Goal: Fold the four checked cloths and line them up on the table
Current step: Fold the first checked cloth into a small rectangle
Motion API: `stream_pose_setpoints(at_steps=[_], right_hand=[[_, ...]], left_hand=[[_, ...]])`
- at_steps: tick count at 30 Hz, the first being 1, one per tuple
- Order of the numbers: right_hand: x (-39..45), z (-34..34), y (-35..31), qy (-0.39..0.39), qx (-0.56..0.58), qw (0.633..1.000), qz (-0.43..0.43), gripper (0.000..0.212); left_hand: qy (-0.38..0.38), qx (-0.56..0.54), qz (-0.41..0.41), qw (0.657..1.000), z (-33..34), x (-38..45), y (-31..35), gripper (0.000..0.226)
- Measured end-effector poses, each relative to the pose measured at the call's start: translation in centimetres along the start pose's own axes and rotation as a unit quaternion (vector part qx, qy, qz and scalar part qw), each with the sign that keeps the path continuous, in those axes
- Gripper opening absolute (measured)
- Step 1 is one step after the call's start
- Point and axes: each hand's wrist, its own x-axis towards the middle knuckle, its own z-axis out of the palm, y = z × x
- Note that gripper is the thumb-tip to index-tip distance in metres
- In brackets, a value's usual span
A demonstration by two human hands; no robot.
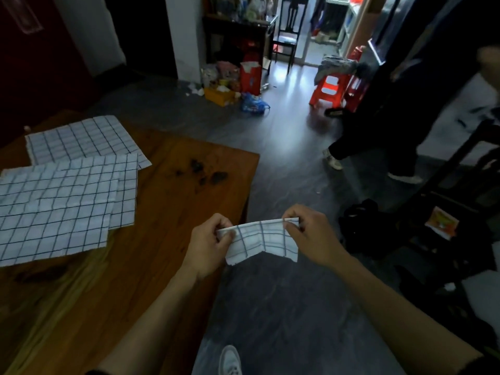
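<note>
White cotton crossed with dark blue checks stretches between your two bare hands: a small folded checked cloth point(262, 240), held in the air just off the near corner of the brown wooden table point(173, 201), above the grey stone-patterned floor point(284, 307). Your left hand point(209, 243) pinches the cloth's left end, thumb on the near face and fingers curled behind it, knuckles turned toward the table edge. Your right hand point(311, 234) pinches the upper right corner between thumb and bent fingers, wrist angled down and to the right. Both forearms reach up from the bottom of the view, bare to the elbow, and converge on the cloth. The top edge runs taut and nearly level between the two grips; the lower edge hangs free and dips up in the middle.

On the table to your left lie three flat unfolded checked cloths: the far one point(86, 139) set apart toward the back edge, the middle one point(124, 182) overlapped by the nearest one point(51, 223). Dark stains point(205, 174) mark the tabletop beside them. A white shoe point(230, 359) shows at the bottom edge. Another person's legs in dark trousers point(378, 136) stand across the floor near red plastic stools point(335, 87).
</note>
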Motion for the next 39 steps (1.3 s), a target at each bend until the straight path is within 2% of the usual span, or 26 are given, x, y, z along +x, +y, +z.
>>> stream_pose_setpoints(at_steps=[5, 12, 23, 30, 39], right_hand=[[5.4, 1.8, 2.0, -0.022, 0.042, 0.999, -0.003, 0.009], [13.7, 3.5, 6.7, -0.061, 0.098, 0.993, -0.025, 0.008], [26.7, 3.3, 13.3, -0.125, 0.137, 0.982, -0.042, 0.014], [32.5, 7.0, 15.2, -0.191, 0.109, 0.975, -0.026, 0.016], [40.3, 12.1, 16.6, -0.266, 0.024, 0.963, 0.021, 0.011]], left_hand=[[0.036, 0.008, -0.012, 0.999, -1.0, 4.7, -0.5, 0.011], [0.065, 0.046, -0.085, 0.993, 0.2, 11.7, -2.4, 0.011], [0.173, 0.038, -0.175, 0.968, 2.1, 22.5, -2.1, 0.011], [0.202, 0.068, -0.228, 0.95, 1.4, 27.7, -5.2, 0.012], [0.184, 0.072, -0.293, 0.935, -0.4, 35.1, -11.6, 0.015]])
